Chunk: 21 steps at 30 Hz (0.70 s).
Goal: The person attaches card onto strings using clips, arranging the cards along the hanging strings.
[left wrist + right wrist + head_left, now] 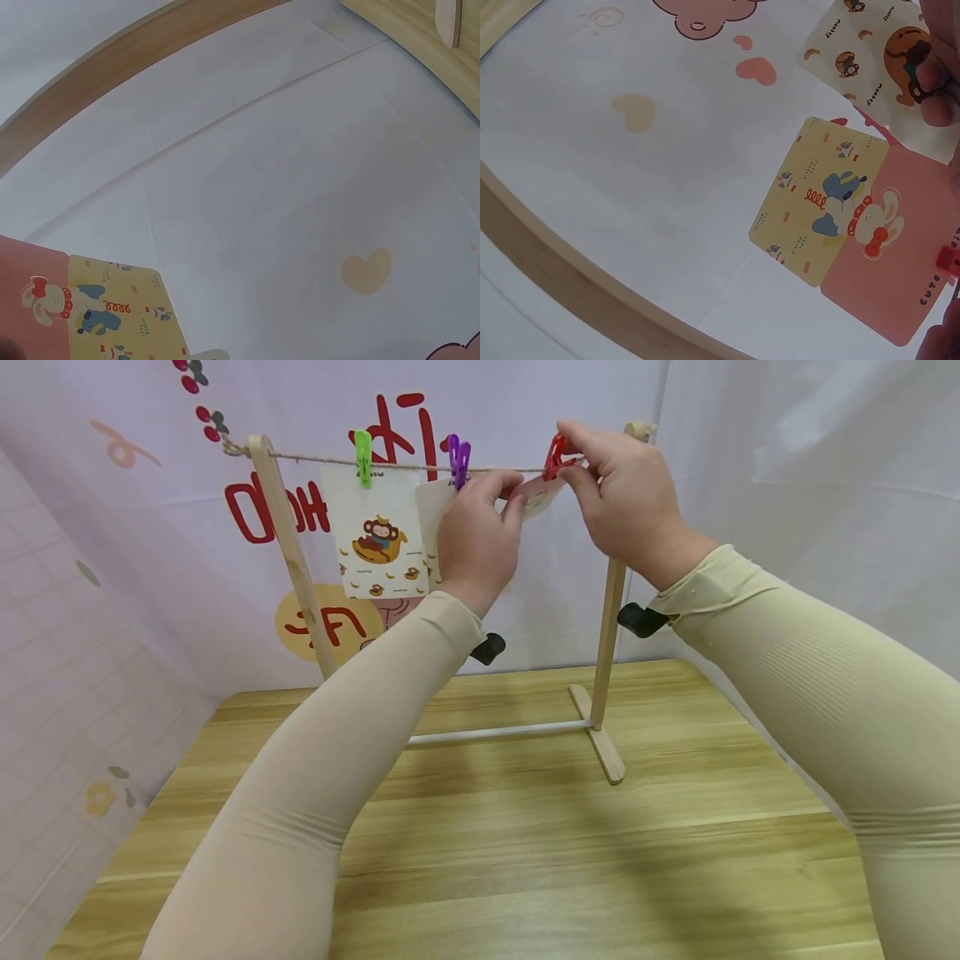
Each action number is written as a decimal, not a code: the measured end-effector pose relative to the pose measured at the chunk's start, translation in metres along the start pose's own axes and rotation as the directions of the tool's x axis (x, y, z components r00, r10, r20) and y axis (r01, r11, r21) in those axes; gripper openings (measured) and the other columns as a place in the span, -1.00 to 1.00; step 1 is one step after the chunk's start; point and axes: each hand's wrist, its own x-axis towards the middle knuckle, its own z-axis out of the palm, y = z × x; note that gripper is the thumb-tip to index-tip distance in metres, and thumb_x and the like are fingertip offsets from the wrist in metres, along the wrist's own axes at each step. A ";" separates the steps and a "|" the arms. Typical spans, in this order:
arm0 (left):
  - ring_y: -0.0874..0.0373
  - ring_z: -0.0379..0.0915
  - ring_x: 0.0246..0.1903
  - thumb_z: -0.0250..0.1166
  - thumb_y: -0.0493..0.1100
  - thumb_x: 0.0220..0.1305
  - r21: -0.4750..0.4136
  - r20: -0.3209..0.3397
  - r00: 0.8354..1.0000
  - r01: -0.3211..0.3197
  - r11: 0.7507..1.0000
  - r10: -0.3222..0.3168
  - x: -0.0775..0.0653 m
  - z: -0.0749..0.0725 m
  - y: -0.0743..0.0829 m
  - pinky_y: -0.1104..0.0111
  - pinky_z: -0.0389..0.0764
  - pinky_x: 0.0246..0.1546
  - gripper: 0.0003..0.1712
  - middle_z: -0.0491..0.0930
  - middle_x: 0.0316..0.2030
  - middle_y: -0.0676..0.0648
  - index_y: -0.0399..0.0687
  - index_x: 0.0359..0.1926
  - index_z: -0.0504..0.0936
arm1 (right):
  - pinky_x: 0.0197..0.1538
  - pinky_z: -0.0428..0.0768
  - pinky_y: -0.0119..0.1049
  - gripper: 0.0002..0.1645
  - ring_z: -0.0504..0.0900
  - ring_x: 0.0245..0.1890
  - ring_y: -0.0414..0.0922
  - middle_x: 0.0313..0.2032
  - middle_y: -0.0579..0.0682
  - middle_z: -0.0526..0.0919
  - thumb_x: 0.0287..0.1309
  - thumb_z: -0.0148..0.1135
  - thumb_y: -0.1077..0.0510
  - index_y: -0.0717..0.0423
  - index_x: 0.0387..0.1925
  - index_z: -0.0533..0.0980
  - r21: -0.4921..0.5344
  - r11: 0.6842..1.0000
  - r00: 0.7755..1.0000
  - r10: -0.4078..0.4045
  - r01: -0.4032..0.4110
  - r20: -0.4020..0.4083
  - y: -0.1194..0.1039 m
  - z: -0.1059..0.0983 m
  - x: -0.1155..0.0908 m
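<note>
My left hand (482, 531) is raised to the twine line and pinches the edge of a pink-and-yellow card (847, 225) with a rabbit drawing. The same card (124, 315) shows at the lower left of the left wrist view. My right hand (633, 493) pinches a red clothespin (556, 457) at the card's top edge, by the line. A purple clothespin (459, 458) holds a second monkey card (431, 514), partly hidden behind my left hand. Farther left, a green clothespin (363, 458) holds a white monkey card (380, 539) on the line.
The twine (307, 457) runs between two wooden posts (609, 635). A white crossbar (495, 732) joins them low down, and a wooden foot (607, 756) stands on the wood-grain table (525, 860). Behind hangs a white printed cloth (787, 485).
</note>
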 end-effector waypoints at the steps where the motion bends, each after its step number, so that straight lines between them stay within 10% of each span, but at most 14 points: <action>1: 0.28 0.58 0.17 0.23 0.02 0.57 -0.006 0.002 1.000 0.002 1.000 -0.002 0.000 0.000 0.000 0.53 0.52 0.21 -0.67 0.72 0.12 0.08 0.09 0.21 0.71 | 0.16 0.68 0.00 -0.48 0.71 0.15 0.07 0.23 0.13 0.71 0.59 0.11 0.10 0.12 0.47 0.45 -0.001 1.000 1.000 0.002 -0.002 -0.001 0.000 0.000 0.000; 7: 0.31 0.55 0.25 0.22 0.02 0.58 -0.041 -0.002 1.000 -0.007 0.999 0.006 -0.002 -0.002 0.000 0.56 0.46 0.27 -0.62 0.69 0.21 0.10 0.10 0.29 0.65 | 0.02 0.58 -0.34 -0.46 0.71 0.08 0.03 0.24 0.07 0.71 0.59 0.10 0.08 0.10 0.48 0.43 0.007 1.000 1.000 0.016 -0.016 -0.022 0.001 0.001 0.002; 21: 0.34 0.54 0.23 0.23 -0.01 0.56 -0.076 -0.011 0.998 -0.058 0.995 0.057 -0.014 -0.013 -0.004 0.57 0.50 0.17 -0.58 0.67 0.22 0.10 0.10 0.35 0.60 | 0.17 0.71 -0.13 -0.47 0.73 0.09 -0.02 0.21 0.08 0.72 0.60 0.07 0.10 0.15 0.47 0.44 0.008 0.999 0.998 0.045 -0.044 -0.036 0.001 0.000 0.000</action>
